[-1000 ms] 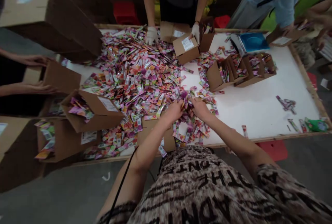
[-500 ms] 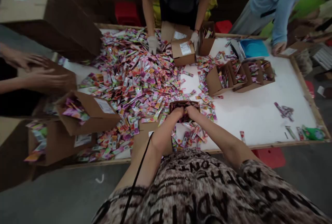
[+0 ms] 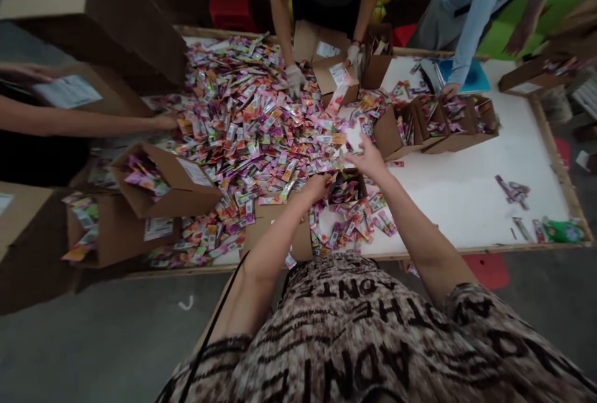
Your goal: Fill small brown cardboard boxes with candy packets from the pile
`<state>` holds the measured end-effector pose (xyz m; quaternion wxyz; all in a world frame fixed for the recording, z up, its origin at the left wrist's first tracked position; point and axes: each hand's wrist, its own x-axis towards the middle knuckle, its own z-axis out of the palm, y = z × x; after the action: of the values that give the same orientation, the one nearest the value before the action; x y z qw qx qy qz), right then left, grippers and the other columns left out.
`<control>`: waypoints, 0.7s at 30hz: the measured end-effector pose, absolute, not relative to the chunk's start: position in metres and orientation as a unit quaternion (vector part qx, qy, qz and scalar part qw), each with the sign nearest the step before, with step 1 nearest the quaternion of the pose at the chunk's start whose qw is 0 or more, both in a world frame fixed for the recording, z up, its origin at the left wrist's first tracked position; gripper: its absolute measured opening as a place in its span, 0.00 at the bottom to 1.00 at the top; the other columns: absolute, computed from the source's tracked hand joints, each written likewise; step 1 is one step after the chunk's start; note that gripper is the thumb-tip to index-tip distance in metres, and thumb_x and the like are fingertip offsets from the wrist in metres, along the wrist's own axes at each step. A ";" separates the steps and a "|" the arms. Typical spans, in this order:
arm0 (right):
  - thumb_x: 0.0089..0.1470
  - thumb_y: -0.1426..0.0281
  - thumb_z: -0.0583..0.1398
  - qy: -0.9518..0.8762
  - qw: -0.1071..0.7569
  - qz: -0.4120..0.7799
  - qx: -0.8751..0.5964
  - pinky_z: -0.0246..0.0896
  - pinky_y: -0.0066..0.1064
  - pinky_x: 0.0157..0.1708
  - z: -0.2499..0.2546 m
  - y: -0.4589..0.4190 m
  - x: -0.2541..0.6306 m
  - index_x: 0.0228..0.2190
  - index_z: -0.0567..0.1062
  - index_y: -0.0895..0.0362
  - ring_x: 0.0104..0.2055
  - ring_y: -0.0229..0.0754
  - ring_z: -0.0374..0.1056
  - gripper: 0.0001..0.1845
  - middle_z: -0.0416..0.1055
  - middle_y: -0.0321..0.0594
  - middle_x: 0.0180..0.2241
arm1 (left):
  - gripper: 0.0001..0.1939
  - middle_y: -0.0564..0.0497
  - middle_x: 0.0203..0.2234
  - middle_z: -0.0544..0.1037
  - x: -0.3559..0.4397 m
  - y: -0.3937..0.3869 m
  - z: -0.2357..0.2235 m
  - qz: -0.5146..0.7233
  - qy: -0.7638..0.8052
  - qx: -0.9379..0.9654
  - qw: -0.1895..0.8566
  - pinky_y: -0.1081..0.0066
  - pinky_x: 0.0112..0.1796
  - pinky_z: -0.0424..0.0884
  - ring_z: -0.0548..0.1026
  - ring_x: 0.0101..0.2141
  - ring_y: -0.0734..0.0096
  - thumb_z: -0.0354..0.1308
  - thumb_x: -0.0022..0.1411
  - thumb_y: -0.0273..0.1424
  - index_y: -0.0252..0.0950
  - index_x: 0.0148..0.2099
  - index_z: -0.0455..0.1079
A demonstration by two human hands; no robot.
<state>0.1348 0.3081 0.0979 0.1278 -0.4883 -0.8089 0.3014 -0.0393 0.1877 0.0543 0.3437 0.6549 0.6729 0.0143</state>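
Note:
A small cardboard box [image 3: 362, 186] filled with colourful stick sachets [image 3: 345, 191] stands in front of me. At its left edge, my left hand [image 3: 317, 186] is closed, with an orange sachet end showing at the fingertips. My right hand [image 3: 370, 159] is above the box's far right side, fingers spread and apart from the box. Just beyond it, several sachets [image 3: 339, 97] look larger and blurred, seemingly in the air. A big loose heap of sachets [image 3: 252, 123] spreads to the left. A flat piece of cardboard [image 3: 261, 229] lies below my left forearm.
Filled boxes [image 3: 396, 135] stand in a row at right; two more [image 3: 168, 188] lie tilted at left. Across the table, a gloved hand [image 3: 295, 79] touches the heap. A blue-sleeved person's hand [image 3: 450, 91] reaches the row. Another hand [image 3: 165, 122] reaches in from the left.
Both my hands have come out of the box and moved apart, the right one up and rightward, opening. The blue-sleeved arm now reaches the box row; the left co-worker's hand now reaches the heap.

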 end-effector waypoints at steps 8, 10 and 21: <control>0.56 0.71 0.62 -0.825 -0.278 0.278 -0.406 0.69 0.27 0.40 0.034 0.229 0.120 0.42 0.84 0.65 0.38 0.45 0.77 0.15 0.82 0.51 0.39 | 0.25 0.28 0.53 0.77 0.009 0.192 0.025 -0.065 0.679 0.599 0.420 0.63 0.50 0.74 0.80 0.50 0.52 0.59 0.64 0.24 0.29 0.63 0.70; 0.55 0.72 0.63 -0.833 -0.269 0.276 -0.397 0.68 0.26 0.42 0.036 0.237 0.119 0.43 0.84 0.64 0.41 0.45 0.77 0.15 0.82 0.50 0.41 | 0.30 0.27 0.55 0.75 0.008 0.203 0.029 -0.066 0.675 0.595 0.430 0.63 0.51 0.74 0.79 0.51 0.51 0.62 0.62 0.26 0.27 0.65 0.67; 0.49 0.57 0.72 -0.895 -0.165 0.305 -0.283 0.65 0.38 0.58 0.054 0.215 0.181 0.62 0.70 0.53 0.60 0.52 0.70 0.42 0.71 0.51 0.60 | 0.14 0.46 0.44 0.84 -0.058 0.156 0.062 0.114 0.640 0.654 0.388 0.70 0.49 0.72 0.80 0.46 0.63 0.59 0.65 0.33 0.38 0.50 0.80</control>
<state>0.1810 0.2150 0.0543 -0.1646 -0.2827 -0.8946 0.3045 -0.0575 0.1565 0.0617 0.3880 0.6538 0.6396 0.1135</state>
